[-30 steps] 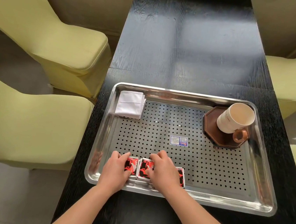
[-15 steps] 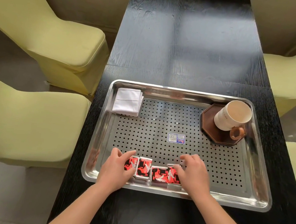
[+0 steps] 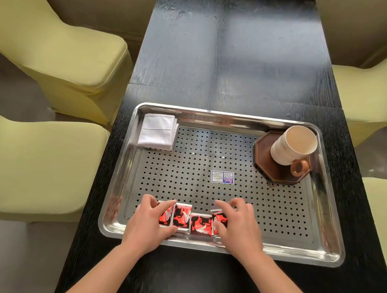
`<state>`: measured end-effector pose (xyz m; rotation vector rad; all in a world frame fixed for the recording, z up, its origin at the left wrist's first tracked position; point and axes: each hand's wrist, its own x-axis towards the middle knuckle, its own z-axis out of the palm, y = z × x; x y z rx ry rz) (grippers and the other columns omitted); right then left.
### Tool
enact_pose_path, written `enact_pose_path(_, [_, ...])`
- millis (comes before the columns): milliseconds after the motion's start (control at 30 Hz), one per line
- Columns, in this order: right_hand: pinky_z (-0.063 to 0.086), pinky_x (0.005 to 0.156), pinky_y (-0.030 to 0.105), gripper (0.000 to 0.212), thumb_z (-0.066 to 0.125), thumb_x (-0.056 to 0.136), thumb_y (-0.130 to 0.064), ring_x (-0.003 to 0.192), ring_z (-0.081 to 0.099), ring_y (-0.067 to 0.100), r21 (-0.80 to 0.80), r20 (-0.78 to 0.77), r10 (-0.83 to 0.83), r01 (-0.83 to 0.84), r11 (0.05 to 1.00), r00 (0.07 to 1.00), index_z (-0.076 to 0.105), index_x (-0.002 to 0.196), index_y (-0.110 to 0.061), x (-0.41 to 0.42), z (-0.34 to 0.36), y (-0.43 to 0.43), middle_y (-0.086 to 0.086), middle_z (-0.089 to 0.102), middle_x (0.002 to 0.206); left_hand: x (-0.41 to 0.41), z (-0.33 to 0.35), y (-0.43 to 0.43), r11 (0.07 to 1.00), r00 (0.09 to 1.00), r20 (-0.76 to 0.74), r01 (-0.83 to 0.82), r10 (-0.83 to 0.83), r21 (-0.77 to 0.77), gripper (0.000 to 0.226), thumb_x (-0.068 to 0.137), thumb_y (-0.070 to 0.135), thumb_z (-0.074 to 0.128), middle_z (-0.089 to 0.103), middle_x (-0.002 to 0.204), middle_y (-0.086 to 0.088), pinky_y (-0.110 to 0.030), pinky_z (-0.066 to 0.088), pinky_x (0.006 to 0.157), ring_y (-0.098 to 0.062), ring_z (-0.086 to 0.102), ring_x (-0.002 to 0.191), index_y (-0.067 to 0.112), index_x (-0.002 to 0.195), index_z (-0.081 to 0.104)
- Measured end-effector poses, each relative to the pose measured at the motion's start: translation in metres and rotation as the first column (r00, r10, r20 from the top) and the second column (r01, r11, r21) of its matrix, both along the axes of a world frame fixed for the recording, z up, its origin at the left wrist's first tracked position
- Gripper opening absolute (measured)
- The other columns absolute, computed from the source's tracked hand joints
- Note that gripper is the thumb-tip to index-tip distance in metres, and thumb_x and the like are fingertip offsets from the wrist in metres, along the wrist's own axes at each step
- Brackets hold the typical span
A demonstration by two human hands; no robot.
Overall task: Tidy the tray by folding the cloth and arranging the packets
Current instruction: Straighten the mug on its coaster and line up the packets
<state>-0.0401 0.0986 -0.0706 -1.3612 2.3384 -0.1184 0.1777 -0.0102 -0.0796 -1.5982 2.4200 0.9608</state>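
A steel perforated tray (image 3: 276,214) lies on the black table. A folded white cloth (image 3: 158,130) sits in its far left corner. Several red-and-black packets (image 3: 181,218) lie side by side in a row along the tray's near edge. My left hand (image 3: 148,222) grips the leftmost packet, thumb across its top. My right hand (image 3: 239,225) pinches the rightmost packet (image 3: 219,218) between thumb and fingers and hides its right part. The two middle packets lie uncovered between my hands.
A cream cup (image 3: 293,145) with a wooden handle stands on a dark octagonal coaster (image 3: 278,173) in the tray's far right corner. A small sticker (image 3: 222,177) marks the tray's middle. Yellow-green chairs (image 3: 55,43) flank the narrow table (image 3: 233,55) on both sides.
My right hand slid from the middle of the row to its right end, uncovering the middle packets, and now pinches the end packet. My left hand stayed on the leftmost packet.
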Motion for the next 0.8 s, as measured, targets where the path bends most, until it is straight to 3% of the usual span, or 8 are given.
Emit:
enact_pose_path(100, [0.04,0.101,0.036,0.054,0.066,0.085,-0.053,0.123,0.037,0.018,0.0,0.001,0.206,-0.206,0.979,0.979,0.052,0.136,-0.045,0.011,-0.002,-0.008,-0.008,0.046,0.133,-0.001,0.001,0.001,0.999,0.998,0.04,0.043,-0.042,-0.025,0.069,0.078,0.06,0.069,0.028,0.114,0.01,-0.026,0.05,0.079,-0.007,0.044,0.103,0.051,0.14,0.039])
enact_pose_path(267, [0.04,0.096,0.038,0.048,0.068,0.082,-0.052,0.113,0.04,0.022,0.041,-0.064,0.319,-0.317,0.948,0.946,0.06,0.127,-0.037,0.012,-0.006,-0.019,-0.003,0.049,0.118,-0.005,0.004,0.002,0.994,0.99,0.111,0.095,-0.087,-0.062,0.061,0.081,0.06,0.066,0.03,0.113,0.007,-0.028,0.051,0.079,-0.01,0.044,0.102,0.051,0.137,0.044])
enact_pose_path(467, [0.041,0.087,0.033,0.047,0.063,0.078,-0.07,0.099,0.042,0.017,0.091,-0.087,0.095,-0.087,0.992,0.992,0.064,0.098,-0.026,0.004,-0.009,-0.019,-0.008,0.049,0.097,-0.006,0.002,0.003,0.992,0.989,0.121,0.097,-0.087,-0.08,0.06,0.081,0.059,0.066,0.033,0.113,0.007,-0.028,0.052,0.079,-0.011,0.045,0.101,0.052,0.136,0.043])
enact_pose_path(600, [0.04,0.083,0.034,0.046,0.058,0.082,-0.071,0.091,0.039,0.016,0.025,-0.119,-0.039,0.042,0.999,0.992,0.073,0.083,-0.027,0.01,-0.011,-0.027,-0.009,0.051,0.087,-0.007,0.004,0.004,0.993,0.989,0.122,0.093,-0.083,-0.077,0.06,0.082,0.059,0.066,0.034,0.115,0.007,-0.026,0.05,0.08,-0.01,0.044,0.102,0.051,0.137,0.043])
enact_pose_path(800, [0.04,0.083,0.036,0.059,0.048,0.082,-0.079,0.09,0.04,0.015,0.055,-0.225,0.007,0.005,0.998,0.974,0.074,0.074,-0.026,0.019,-0.015,-0.025,-0.01,0.054,0.087,-0.007,0.006,0.005,0.994,0.991,0.108,0.083,-0.074,-0.077,0.06,0.082,0.059,0.066,0.034,0.113,0.007,-0.025,0.049,0.079,-0.009,0.044,0.1,0.05,0.137,0.044])
